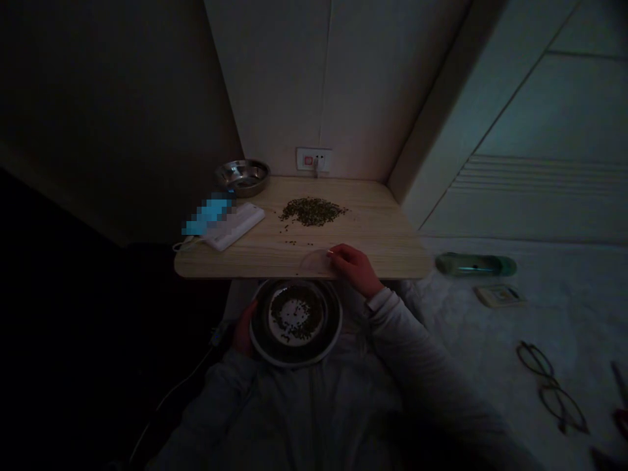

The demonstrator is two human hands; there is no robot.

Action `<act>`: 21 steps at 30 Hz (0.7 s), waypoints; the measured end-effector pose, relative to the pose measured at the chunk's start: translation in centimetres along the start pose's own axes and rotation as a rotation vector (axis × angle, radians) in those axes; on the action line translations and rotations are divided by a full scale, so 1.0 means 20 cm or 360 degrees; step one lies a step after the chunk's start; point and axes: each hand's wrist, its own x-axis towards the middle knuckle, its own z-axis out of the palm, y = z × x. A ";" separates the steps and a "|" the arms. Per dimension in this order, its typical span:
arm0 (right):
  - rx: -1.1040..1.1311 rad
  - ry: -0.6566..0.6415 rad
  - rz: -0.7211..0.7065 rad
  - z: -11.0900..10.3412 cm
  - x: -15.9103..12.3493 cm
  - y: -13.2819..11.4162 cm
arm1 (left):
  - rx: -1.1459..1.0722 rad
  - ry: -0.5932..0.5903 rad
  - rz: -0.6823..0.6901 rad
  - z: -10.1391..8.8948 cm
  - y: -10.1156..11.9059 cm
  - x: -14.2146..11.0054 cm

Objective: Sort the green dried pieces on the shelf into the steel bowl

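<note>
A round metal bowl [260,340] with several small dark green beans in it sits below the near edge of a small wooden table [383,248]. My left hand [242,332] grips the bowl's left rim. My right hand [352,267] rests on the table's near edge, fingers curled and pinched; what they hold, if anything, is too small to see. A pile of the same green beans [313,211] lies in the middle of the table, with a few strays nearer me.
A second steel bowl [243,176] stands at the table's back left, beside a white flat device [234,225] and a blurred blue item [209,214]. A wall socket [314,159] is behind. On the bed to the right lie a green bottle [475,265], a card [499,296] and glasses [552,387].
</note>
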 end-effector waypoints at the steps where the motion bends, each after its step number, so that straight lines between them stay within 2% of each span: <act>1: -0.0019 -0.0007 0.0018 0.00 -0.01 0.00 | 0.0011 0.0034 -0.0003 -0.01 0.00 0.01; 5: -0.0102 -0.0052 0.0062 -0.01 -0.03 -0.02 | 0.0048 0.0203 -0.0001 -0.02 0.00 0.02; 9: -0.0210 -0.0085 0.0102 -0.01 -0.04 -0.04 | 0.0032 0.0222 -0.0083 -0.01 0.00 0.02; 12: -0.0225 -0.0088 0.0133 -0.02 -0.05 -0.06 | 0.0000 0.0315 -0.0120 0.01 0.01 0.00; 17: -0.0227 -0.0119 0.0157 -0.02 -0.06 -0.07 | -0.0027 0.0411 -0.0300 0.03 0.03 0.00; 21: -0.0227 -0.0138 0.0163 -0.01 -0.06 -0.06 | 0.0032 0.0481 -0.0239 0.03 0.02 0.00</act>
